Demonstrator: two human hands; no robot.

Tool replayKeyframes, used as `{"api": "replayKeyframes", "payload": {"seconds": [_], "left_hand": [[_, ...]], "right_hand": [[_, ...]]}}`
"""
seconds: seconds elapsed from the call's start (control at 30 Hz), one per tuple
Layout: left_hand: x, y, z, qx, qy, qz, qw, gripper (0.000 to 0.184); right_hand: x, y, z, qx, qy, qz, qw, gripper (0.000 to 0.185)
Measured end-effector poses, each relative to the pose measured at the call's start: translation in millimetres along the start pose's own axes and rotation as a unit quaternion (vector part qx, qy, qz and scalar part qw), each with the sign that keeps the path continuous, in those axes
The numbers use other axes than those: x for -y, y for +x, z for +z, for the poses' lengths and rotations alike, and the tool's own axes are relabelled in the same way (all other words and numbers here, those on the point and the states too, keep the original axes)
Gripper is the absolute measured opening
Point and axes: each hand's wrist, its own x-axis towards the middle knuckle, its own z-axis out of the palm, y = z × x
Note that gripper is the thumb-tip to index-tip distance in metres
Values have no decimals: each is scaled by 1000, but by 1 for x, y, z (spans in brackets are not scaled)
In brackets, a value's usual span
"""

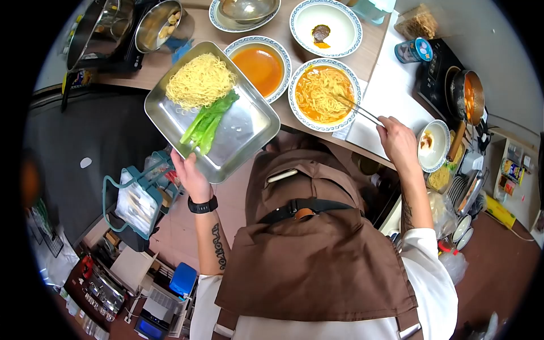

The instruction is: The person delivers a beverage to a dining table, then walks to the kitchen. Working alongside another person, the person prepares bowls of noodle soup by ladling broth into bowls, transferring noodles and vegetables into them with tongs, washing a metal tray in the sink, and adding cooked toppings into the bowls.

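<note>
My left hand (191, 175) grips the near edge of a metal tray (243, 133), which is held out in front of my body. Yellow noodles (199, 81) lie in a heap in the tray, beside leafy greens (207, 122). Closed around a pair of thin chopsticks (365, 113) is my right hand (396, 139). The chopstick tips reach into noodles in orange broth, inside a blue-rimmed bowl (293, 105). To its left, another patterned bowl (229, 50) contains orange-brown broth, partly covered by the tray's corner.
Behind stands a bowl (348, 34) with dark paste. A metal pot (148, 34) sits at the back left. On the right are a cooktop (435, 68), a pan (479, 93) of orange sauce with its handle pointing toward me, a small bowl (433, 161) and a blue can (411, 52).
</note>
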Motion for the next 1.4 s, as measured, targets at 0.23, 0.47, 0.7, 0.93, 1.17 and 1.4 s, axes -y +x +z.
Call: {"api": "replayKeyframes", "payload": {"seconds": [0.23, 0.47, 0.7, 0.93, 1.17, 1.4], "left_hand": [[0, -2, -3, 27, 16, 3, 1000, 45], [-3, -7, 1, 17, 24, 2, 1000, 44], [-1, -6, 1, 19, 32, 3, 999, 44], [3, -7, 2, 13, 17, 0, 1000, 44], [10, -5, -3, 4, 22, -8, 1000, 44], [4, -8, 0, 5, 30, -2, 1000, 45]], "right_hand": [[14, 1, -31, -13, -19, 42, 999, 19], [27, 21, -29, -43, -11, -10, 999, 16], [37, 47, -36, -60, -22, -77, 995, 14], [27, 73, -46, -52, -68, -146, 985, 14], [20, 76, -45, -46, -62, -138, 987, 14], [25, 62, -44, -1, -60, -183, 981, 12]]}}
